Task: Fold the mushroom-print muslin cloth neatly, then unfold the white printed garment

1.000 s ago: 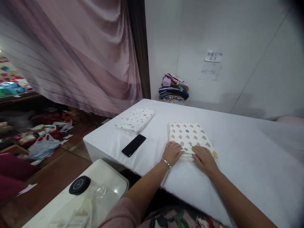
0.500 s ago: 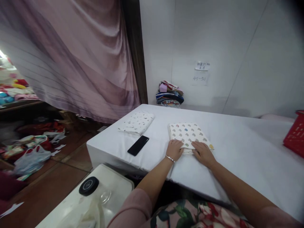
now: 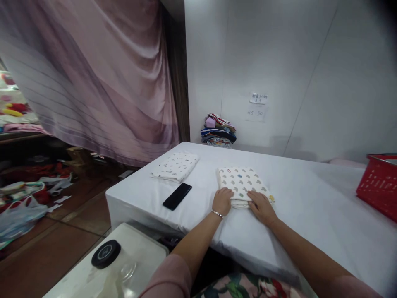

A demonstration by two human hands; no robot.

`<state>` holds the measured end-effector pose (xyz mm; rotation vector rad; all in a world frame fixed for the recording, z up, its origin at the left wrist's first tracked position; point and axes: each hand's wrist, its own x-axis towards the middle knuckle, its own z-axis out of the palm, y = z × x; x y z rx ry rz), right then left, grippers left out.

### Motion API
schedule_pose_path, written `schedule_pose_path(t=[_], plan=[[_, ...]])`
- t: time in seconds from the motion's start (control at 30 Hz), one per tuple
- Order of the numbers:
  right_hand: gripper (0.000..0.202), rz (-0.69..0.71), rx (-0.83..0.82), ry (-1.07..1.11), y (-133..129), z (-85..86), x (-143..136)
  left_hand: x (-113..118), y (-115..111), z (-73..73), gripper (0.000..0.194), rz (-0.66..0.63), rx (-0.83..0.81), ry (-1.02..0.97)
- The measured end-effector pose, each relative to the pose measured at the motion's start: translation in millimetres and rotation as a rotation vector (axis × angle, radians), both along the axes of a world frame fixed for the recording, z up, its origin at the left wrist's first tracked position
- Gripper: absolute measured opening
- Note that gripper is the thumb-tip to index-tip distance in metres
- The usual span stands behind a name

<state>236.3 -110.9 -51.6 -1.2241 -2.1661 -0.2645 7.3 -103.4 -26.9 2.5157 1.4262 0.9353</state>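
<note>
A folded white cloth (image 3: 240,179) printed with grey shapes and a few coloured ones lies on the white-covered table (image 3: 297,207). My left hand (image 3: 222,201) is at its near left corner, fingers curled over the edge. Along the near right edge, my right hand (image 3: 263,207) has its fingers on top and its thumb at the front fold, closed on the cloth. A small yellow print shows just right of that hand. The undersides of both hands are hidden.
Left on the table are another folded cloth (image 3: 176,166) with small dark prints and a black phone (image 3: 177,196). A red basket (image 3: 378,186) stands at the right edge. Folded fabrics (image 3: 218,132) are piled by the wall. A black round lid (image 3: 106,253) sits on a white surface lower left.
The view has tilted up and turned slightly right, so the table things appear lower and further left. Both hands keep about the same place on the cloth.
</note>
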Motion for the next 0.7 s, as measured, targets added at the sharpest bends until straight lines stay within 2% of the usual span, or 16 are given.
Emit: schedule_pose_path(t=[0.2,0.4,0.5,0.6,0.7], plan=[[0.044,-0.027,0.026,0.004,-2.5,2.1,-1.4,0.3,-3.6,6.4,0.043,-0.012,0.012,0.057],[0.043,-0.045,-0.018,-0.02,-1.7,1.1,-2.0,-4.3,2.9,10.6,0.046,-0.072,0.19,0.187],[0.043,-0.044,-0.013,-0.014,-0.4,-0.2,-1.3,-8.5,10.3,10.0,0.037,-0.135,0.249,0.233],[0.044,-0.05,-0.012,-0.008,0.1,-1.3,-0.8,-11.8,15.2,8.8,0.026,-0.192,0.22,0.237],[0.044,-0.049,-0.022,-0.019,-0.5,-1.9,-0.3,-12.9,16.0,8.1,0.022,-0.224,0.154,0.173]])
